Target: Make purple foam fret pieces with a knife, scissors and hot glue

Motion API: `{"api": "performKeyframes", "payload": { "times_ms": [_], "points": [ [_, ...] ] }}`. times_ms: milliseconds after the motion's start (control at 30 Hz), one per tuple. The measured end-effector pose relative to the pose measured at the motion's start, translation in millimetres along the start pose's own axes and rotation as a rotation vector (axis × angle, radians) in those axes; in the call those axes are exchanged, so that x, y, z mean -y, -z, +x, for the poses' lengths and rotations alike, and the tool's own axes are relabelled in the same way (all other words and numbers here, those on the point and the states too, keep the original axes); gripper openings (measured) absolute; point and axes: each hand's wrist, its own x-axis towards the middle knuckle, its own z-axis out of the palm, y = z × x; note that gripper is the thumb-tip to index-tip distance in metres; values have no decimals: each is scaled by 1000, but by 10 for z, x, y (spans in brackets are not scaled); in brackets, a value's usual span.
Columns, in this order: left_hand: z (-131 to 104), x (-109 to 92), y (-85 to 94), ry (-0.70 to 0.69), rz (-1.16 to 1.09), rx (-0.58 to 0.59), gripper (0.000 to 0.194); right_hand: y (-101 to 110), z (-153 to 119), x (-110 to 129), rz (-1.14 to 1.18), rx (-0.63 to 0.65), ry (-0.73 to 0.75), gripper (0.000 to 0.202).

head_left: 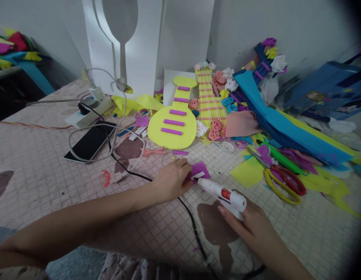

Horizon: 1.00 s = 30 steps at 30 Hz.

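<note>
My right hand (253, 221) grips a white hot glue gun (234, 200), its nozzle pointing left. That tip is at the edge of a small purple paper piece (204, 168), beside a narrow white strip (198, 175) lying on it. From the left, my left hand (171, 181) pinches the purple paper against the table; its fingertips are partly hidden. Just beyond my hands lies a loose purple strip (180, 153). Behind it leans a yellow guitar-shaped cutout (157, 130) with several purple bars across its neck and body.
Scissors (282, 184), a green cutter (281, 157) and paper scraps lie right. A decorated yellow guitar (205, 91) with strings and paper flowers stands behind, near blue crepe paper (285, 120). Left are a phone (91, 142) and power strip (91, 111). A black cable (192, 217) crosses the table.
</note>
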Motion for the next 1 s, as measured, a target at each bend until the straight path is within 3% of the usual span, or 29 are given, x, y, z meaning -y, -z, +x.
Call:
{"api": "performKeyframes", "payload": {
  "times_ms": [233,500,767,1000],
  "points": [
    [6,-14,5,0,16,10,5,4,2,25,-4,5,-6,22],
    [2,-10,-5,0,1,2,1,50,-32,-80,-16,-74,-48,23],
    [8,-13,3,-4,-1,10,4,0,-28,65,8,5,-39,23],
    [-3,4,-20,-13,-12,0,2,22,-74,-100,-63,-70,-65,25]
  ]
}}
